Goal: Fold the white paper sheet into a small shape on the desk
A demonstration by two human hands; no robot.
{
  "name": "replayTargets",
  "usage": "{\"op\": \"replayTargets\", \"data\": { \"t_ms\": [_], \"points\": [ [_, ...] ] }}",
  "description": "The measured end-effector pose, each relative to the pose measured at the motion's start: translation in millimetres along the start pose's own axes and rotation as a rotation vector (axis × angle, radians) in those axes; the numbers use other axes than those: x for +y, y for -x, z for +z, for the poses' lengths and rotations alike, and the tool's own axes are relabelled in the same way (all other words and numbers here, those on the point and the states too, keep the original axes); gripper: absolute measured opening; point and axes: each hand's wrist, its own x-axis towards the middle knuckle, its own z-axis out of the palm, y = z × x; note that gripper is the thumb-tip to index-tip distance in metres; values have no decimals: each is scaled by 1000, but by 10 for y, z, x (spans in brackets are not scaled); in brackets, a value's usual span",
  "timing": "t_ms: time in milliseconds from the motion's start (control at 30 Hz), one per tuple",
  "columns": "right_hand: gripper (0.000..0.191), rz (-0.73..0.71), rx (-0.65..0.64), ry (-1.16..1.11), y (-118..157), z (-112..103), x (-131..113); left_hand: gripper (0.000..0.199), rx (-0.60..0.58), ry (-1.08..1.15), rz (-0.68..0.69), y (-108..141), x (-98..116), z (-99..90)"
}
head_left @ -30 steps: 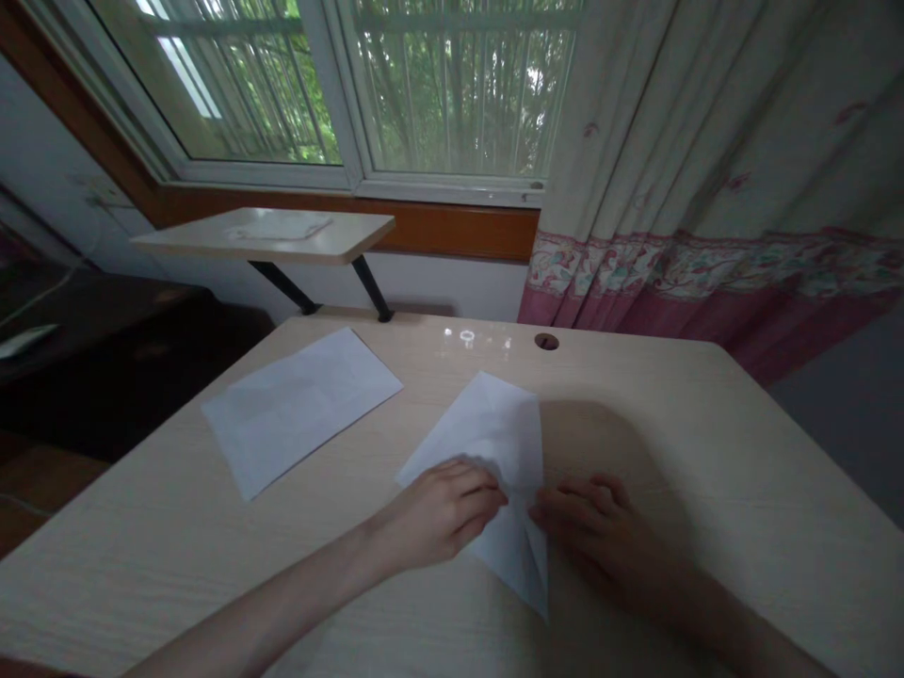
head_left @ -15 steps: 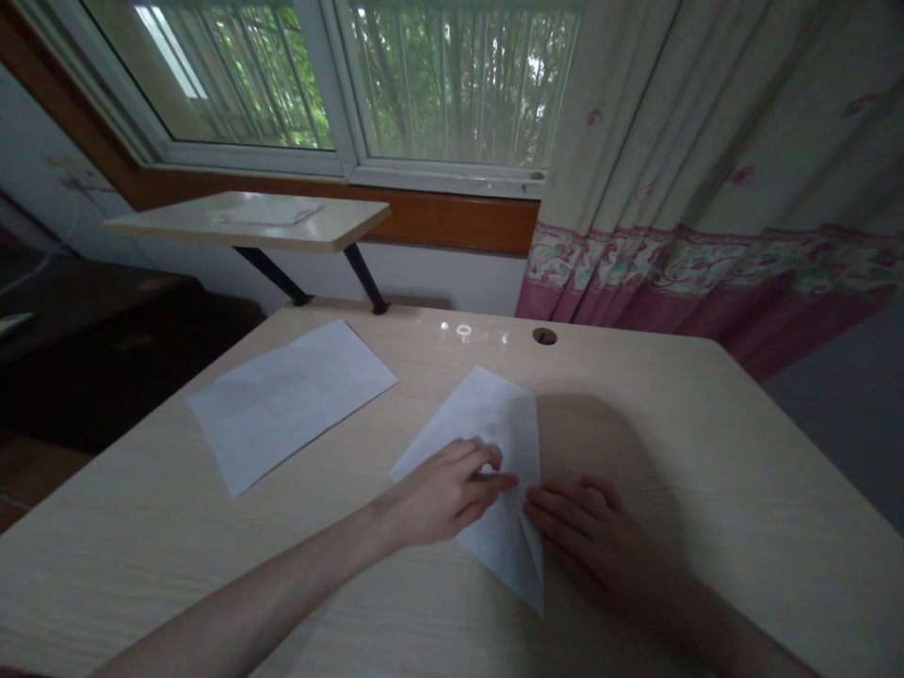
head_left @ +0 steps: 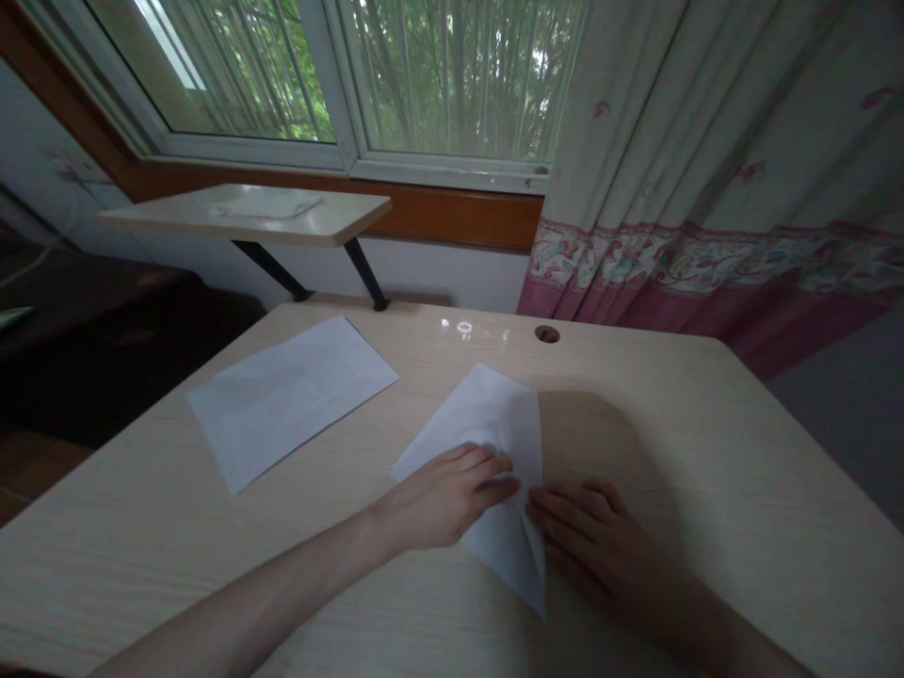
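Observation:
A folded white sheet of paper (head_left: 498,405) lies on the wooden table (head_left: 339,603), its lower point toward me. Across its middle rests my left hand (head_left: 459,490), palm down, its fingers apart and touching the paper near the right edge. My right hand (head_left: 593,537) lies on its side at that same edge, fingertips on the fold and the fingers pressed together. Part of the sheet is hidden under my left hand.
A stack of white paper (head_left: 293,400) lies at the table's left. Behind it stands a small raised shelf (head_left: 339,217) on black legs. A round hole (head_left: 546,334) is near the back edge, and a curtain (head_left: 636,188) hangs beyond.
The fingers of my left hand have shifted slightly, the index finger now straighter over the paper. My right hand and the sheet stay almost in place.

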Motion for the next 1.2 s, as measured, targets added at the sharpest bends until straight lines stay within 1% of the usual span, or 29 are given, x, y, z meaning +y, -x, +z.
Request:
{"op": "replayTargets", "data": {
  "t_ms": [133,333,400,467,600,733,800,933,1200],
  "points": [
    [35,19,-1,11,12,14,-28,32,-7,32,-30,-4,-7,-6],
    [33,17,104,26,-20,22,-51,31,-22,85,-35,2,-18,-21],
    [34,14,116,43,-21,28,-57,31,-28,90,-43,9,-19,-18],
    [34,19,110,55,-9,40,-63,31,-25,91,-50,16,-18,-13],
    [35,20,57,68,25,70,-67,31,-11,93,-53,28,-17,-4],
    [35,16,78,65,27,82,-63,32,-30,121,-65,42,-19,0],
    [34,16,97,79,15,74,-61,32,-11,159,-69,45,-23,3],
    [32,-1,152,93,-16,39,-64,32,64,233,-86,44,-33,20],
    [33,31,171,81,-25,39,-94,29,96,249,-100,51,-43,53]
  ]
}}
